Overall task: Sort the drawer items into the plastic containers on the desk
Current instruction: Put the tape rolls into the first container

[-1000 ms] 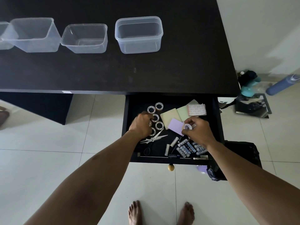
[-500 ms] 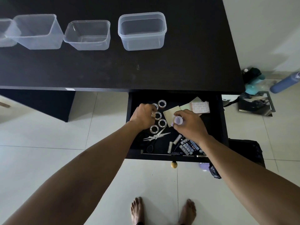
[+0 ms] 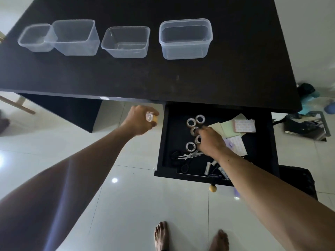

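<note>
A dark counter (image 3: 181, 78) carries four clear plastic containers (image 3: 125, 50) in a row, none showing anything inside, with the drawer (image 3: 161, 142) pulled open beneath its front edge.

The left hand (image 3: 141, 120), which a second ago was down among the drawer's contents, has come out and now hangs left of the drawer, just below the counter edge, fingers curled round a tape roll (image 3: 149, 117). That is probably the first item on its way to a container. The right hand (image 3: 210, 140) has shifted off the paper pads onto the tape rolls (image 3: 191, 122) left in the drawer; whether it grips one cannot be told.

Scissors (image 3: 188, 156) lie near the drawer's front, batteries (image 3: 207, 167) beside the right forearm, and sticky notes (image 3: 243, 125) at the back right. Below are a pale tiled floor (image 3: 126, 205) and bare feet (image 3: 161, 234).
</note>
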A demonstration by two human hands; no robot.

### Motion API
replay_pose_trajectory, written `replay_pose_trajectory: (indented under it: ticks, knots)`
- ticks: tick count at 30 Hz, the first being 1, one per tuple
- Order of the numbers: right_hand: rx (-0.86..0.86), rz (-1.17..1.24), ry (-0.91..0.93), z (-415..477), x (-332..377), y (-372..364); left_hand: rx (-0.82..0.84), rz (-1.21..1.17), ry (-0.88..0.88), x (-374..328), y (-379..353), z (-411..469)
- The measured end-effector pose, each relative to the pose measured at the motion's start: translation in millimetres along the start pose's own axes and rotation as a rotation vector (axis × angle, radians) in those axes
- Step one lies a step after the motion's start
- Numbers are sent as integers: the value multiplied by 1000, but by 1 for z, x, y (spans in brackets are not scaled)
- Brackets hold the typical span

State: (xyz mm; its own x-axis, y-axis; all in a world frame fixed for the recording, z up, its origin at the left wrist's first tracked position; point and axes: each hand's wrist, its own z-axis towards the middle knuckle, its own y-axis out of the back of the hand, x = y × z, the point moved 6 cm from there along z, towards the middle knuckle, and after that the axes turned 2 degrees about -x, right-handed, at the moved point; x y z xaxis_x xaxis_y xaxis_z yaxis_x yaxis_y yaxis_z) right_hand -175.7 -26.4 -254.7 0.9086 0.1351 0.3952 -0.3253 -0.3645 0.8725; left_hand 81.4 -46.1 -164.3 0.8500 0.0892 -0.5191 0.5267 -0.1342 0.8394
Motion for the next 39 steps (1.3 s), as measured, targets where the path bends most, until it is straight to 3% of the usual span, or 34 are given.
replay_pose_trajectory:
  ticks: [5,12,18,23,32,39]
  knots:
    - [-49,-158,-11,-2,9,-1,19,17,68,26,-15,-17]
    - [-101,-162,21,-7,12,-9,18,-49,75,25,-25,-22]
    - [-104,22,-37,-8,12,9,14,-51,95,26,-20,-25]
    - [-128,253,19,-26,29,44,9,-78,122,8,-5,-46]
    - [-159,294,137,-44,103,163,-133,-176,115,-47,92,-89]
    - [-222,301,303,-60,212,241,-306,-224,106,-48,218,-134]
